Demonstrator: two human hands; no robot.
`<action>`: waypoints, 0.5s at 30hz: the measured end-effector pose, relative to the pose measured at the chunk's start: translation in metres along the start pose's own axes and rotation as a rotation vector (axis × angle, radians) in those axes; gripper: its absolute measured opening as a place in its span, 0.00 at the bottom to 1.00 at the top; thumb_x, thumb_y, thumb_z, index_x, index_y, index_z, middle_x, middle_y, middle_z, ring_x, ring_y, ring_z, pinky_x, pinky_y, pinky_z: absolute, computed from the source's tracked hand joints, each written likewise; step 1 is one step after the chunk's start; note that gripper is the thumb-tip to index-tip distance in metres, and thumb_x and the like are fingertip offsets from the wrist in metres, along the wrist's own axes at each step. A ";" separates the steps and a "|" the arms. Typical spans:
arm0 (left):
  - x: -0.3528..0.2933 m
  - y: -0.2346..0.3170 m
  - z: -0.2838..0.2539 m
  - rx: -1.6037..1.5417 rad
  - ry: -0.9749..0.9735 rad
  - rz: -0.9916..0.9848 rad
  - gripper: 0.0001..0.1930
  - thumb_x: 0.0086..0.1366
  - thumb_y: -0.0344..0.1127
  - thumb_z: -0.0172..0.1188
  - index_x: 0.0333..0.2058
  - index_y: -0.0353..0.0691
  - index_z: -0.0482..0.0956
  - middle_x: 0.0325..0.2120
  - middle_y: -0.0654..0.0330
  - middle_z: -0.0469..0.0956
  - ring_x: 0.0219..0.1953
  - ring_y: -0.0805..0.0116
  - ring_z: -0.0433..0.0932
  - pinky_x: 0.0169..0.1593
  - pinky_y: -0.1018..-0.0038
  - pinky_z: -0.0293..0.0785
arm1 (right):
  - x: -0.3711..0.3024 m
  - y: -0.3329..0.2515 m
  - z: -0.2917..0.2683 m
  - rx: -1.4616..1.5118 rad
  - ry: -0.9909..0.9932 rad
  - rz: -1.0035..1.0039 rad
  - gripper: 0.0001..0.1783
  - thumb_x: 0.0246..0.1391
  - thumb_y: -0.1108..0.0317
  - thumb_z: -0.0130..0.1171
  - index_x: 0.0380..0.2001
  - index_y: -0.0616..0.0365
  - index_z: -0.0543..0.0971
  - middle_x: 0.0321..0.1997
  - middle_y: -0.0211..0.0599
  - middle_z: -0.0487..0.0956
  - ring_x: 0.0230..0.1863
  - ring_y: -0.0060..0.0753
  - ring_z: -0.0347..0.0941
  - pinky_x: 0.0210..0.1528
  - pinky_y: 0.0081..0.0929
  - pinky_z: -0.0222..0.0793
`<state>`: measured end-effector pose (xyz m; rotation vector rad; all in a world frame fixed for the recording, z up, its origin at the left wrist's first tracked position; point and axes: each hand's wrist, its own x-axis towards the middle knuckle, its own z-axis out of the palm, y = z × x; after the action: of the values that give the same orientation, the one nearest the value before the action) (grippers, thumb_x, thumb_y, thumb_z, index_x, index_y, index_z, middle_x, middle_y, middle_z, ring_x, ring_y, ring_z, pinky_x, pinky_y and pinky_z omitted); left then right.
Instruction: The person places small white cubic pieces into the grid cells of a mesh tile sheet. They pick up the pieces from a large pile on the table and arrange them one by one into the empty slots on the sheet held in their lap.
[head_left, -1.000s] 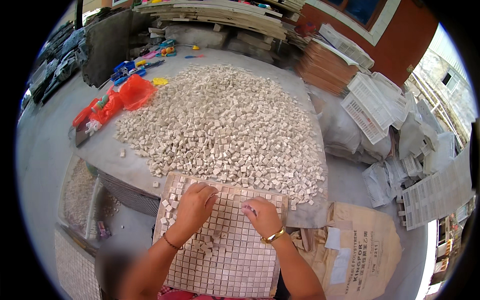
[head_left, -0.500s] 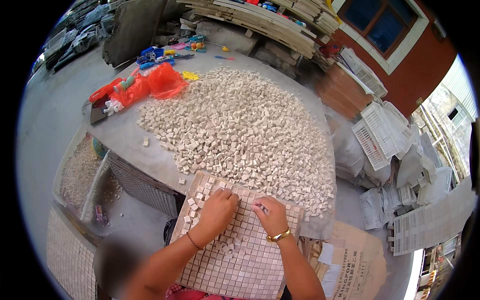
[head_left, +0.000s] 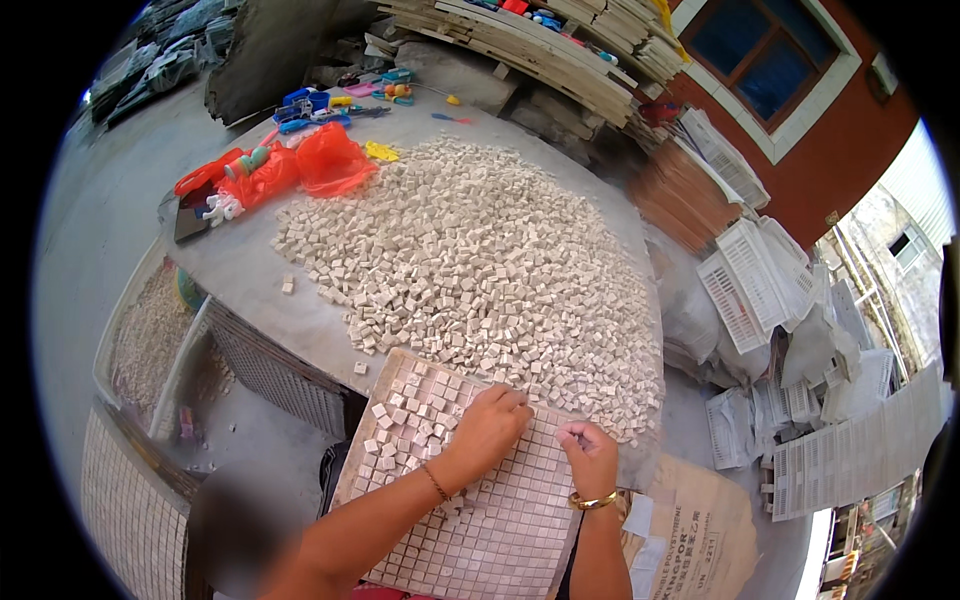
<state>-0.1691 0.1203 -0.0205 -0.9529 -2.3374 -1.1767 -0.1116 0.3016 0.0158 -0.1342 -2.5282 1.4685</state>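
A tray (head_left: 347, 470) divided into a grid leans against the table's near edge, with small beige stone tiles (head_left: 500, 535) filling most of its cells. Loose tiles (head_left: 395, 430) lie scattered and tilted over its left side, and a few more sit under my left wrist. Near the tray's far edge, my left hand (head_left: 490, 430) has its fingers bent down onto the grid; whatever lies under the fingertips is hidden. My right hand (head_left: 592, 462), with a gold bangle at the wrist, is pinched at the tray's right edge. What it pinches is too small to make out.
A wide heap of tiles (head_left: 470, 260) covers much of the grey table (head_left: 270, 310). Red plastic bags (head_left: 335, 165) and small toys lie at its far left. Left of the table are a bin (head_left: 190, 365) and stacked grid sheets (head_left: 280, 365); white crates (head_left: 745, 290) stand right.
Both hands have moved right across the tray, the left passing over the middle of its far edge. More loose tiles on the left side are uncovered. The view has shifted slightly.
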 end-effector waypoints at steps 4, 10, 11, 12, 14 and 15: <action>0.000 0.001 0.006 0.122 -0.013 0.022 0.07 0.47 0.28 0.58 0.28 0.38 0.78 0.33 0.60 0.75 0.40 0.61 0.71 0.46 0.69 0.70 | -0.014 -0.002 -0.015 0.119 0.033 0.040 0.04 0.50 0.73 0.62 0.29 0.62 0.80 0.24 0.26 0.77 0.23 0.13 0.65 0.27 0.15 0.62; 0.005 0.007 0.012 0.133 -0.018 0.031 0.07 0.47 0.27 0.58 0.28 0.38 0.77 0.32 0.59 0.75 0.40 0.61 0.71 0.45 0.69 0.70 | -0.019 0.021 -0.043 0.175 0.074 0.066 0.04 0.50 0.72 0.62 0.29 0.62 0.80 0.24 0.24 0.76 0.23 0.13 0.64 0.26 0.15 0.61; 0.007 0.007 0.013 0.174 -0.061 0.035 0.07 0.46 0.26 0.58 0.28 0.38 0.77 0.32 0.59 0.75 0.40 0.61 0.71 0.45 0.69 0.70 | -0.020 0.024 -0.047 0.185 0.080 0.089 0.04 0.50 0.72 0.62 0.28 0.62 0.80 0.23 0.24 0.76 0.23 0.13 0.64 0.26 0.14 0.60; 0.009 0.006 0.013 0.215 -0.103 0.039 0.07 0.46 0.26 0.58 0.27 0.38 0.77 0.32 0.59 0.75 0.39 0.61 0.71 0.44 0.69 0.70 | -0.019 0.028 -0.050 0.158 0.094 0.069 0.05 0.51 0.72 0.61 0.29 0.62 0.80 0.23 0.24 0.75 0.22 0.13 0.64 0.26 0.14 0.60; 0.008 0.006 0.013 0.269 -0.154 0.059 0.06 0.45 0.25 0.57 0.26 0.38 0.77 0.32 0.59 0.74 0.38 0.61 0.71 0.43 0.69 0.70 | -0.021 0.033 -0.055 0.097 0.114 0.037 0.06 0.52 0.71 0.60 0.31 0.62 0.79 0.22 0.22 0.75 0.22 0.12 0.63 0.25 0.13 0.59; 0.008 0.006 0.011 0.286 -0.160 0.079 0.06 0.45 0.25 0.57 0.26 0.38 0.77 0.32 0.59 0.74 0.38 0.61 0.71 0.42 0.70 0.71 | -0.022 0.033 -0.060 0.171 0.109 0.101 0.06 0.54 0.71 0.58 0.33 0.62 0.79 0.22 0.23 0.74 0.22 0.13 0.64 0.25 0.13 0.60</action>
<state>-0.1701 0.1348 -0.0188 -1.0564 -2.4797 -0.7334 -0.0773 0.3644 0.0130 -0.3097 -2.3299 1.6596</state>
